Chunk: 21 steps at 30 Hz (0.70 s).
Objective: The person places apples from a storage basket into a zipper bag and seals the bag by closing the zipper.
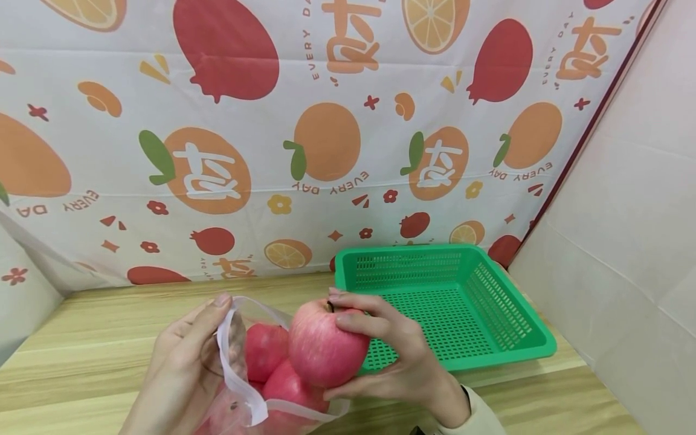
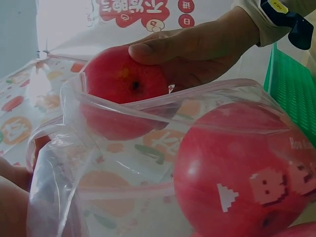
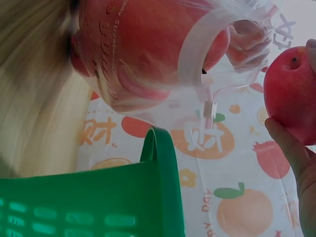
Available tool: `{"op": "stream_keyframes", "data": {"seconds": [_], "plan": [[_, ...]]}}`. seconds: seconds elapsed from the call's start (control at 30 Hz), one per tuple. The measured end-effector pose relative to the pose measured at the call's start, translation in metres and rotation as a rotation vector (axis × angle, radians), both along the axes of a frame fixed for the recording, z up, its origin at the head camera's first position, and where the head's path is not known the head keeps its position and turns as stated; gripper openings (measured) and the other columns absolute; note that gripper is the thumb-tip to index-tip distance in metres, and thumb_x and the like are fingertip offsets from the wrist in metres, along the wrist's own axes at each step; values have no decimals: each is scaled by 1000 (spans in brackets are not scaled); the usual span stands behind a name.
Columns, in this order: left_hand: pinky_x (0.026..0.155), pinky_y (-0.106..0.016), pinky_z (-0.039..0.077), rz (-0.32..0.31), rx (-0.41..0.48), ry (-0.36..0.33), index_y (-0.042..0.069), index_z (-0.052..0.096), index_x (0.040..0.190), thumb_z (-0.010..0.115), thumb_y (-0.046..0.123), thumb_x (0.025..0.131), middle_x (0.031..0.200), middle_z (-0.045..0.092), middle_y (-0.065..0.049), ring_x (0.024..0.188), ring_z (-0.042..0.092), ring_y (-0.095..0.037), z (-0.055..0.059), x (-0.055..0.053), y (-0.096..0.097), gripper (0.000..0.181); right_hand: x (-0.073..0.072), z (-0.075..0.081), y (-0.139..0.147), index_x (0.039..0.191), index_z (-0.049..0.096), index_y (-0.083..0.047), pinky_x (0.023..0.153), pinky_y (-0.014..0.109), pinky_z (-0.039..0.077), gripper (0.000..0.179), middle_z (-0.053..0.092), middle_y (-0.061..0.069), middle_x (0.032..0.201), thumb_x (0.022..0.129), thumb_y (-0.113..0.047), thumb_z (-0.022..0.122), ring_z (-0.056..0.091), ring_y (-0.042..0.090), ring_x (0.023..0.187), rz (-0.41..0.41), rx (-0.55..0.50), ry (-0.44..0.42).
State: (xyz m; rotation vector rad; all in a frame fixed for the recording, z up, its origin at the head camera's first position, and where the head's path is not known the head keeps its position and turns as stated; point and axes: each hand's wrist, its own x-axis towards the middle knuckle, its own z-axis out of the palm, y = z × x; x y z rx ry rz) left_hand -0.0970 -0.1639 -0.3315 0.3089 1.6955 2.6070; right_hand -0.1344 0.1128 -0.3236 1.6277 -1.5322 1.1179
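Observation:
My right hand grips a red apple at the bag's mouth, fingers over the stem end and thumb underneath. In the left wrist view, the lower part of this apple shows through the clear film. My left hand holds the rim of a clear zip bag at its left side, with some fingers hidden behind the film. Inside the bag are several more red apples. The right wrist view shows the bag's white slider and printed lettering on its side.
A green plastic basket with slotted walls stands on the wooden table, right of the bag. Behind them hangs a fruit-print cloth. A pale wall rises along the right.

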Motion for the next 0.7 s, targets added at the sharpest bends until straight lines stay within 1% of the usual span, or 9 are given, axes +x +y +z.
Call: {"op": "stream_keyframes", "data": {"seconds": [0.1, 0.23, 0.37, 0.43, 0.53, 0.7], "plan": [[50, -26, 53, -5, 4, 12, 12, 64, 90, 37, 23, 112, 68, 57, 0, 53, 57, -17, -1, 0, 0, 37, 1, -2, -3, 140, 50, -2, 93, 45, 59, 92, 53, 28, 138, 64, -20, 98, 55, 42, 133, 13, 11, -12], [50, -25, 52, -7, 3, 15, 12, 65, 91, 37, 23, 112, 68, 57, 0, 54, 56, -16, -2, 1, 1, 37, 3, -5, -7, 139, 50, -3, 93, 42, 59, 88, 53, 28, 138, 67, -21, 97, 54, 41, 133, 9, 31, -29], [49, -25, 51, -1, 3, 27, 11, 66, 93, 37, 22, 112, 69, 58, 0, 54, 55, -17, -3, 1, 2, 37, 5, -7, -10, 137, 50, -4, 95, 41, 59, 87, 52, 28, 139, 66, -21, 97, 52, 40, 135, 1, 56, -44], [49, -25, 51, -6, 9, 30, 11, 66, 93, 36, 21, 113, 69, 58, 0, 54, 55, -16, -3, 1, 2, 37, 4, -8, -11, 136, 49, -3, 96, 41, 58, 86, 51, 28, 140, 66, -21, 97, 51, 40, 136, -3, 70, -35], [49, -25, 51, -10, 11, 20, 12, 65, 92, 37, 22, 112, 68, 57, 0, 54, 55, -15, -3, 1, 3, 36, 4, -9, -12, 135, 49, -3, 97, 40, 58, 86, 50, 27, 142, 66, -21, 97, 50, 39, 137, -9, 88, -24], [48, -26, 50, -11, -7, 8, 12, 64, 89, 37, 23, 112, 67, 56, 0, 53, 49, -20, -2, 1, 4, 37, 4, -11, -13, 135, 49, -3, 98, 38, 57, 84, 49, 27, 143, 68, -20, 96, 50, 38, 138, -19, 109, -28]]}}
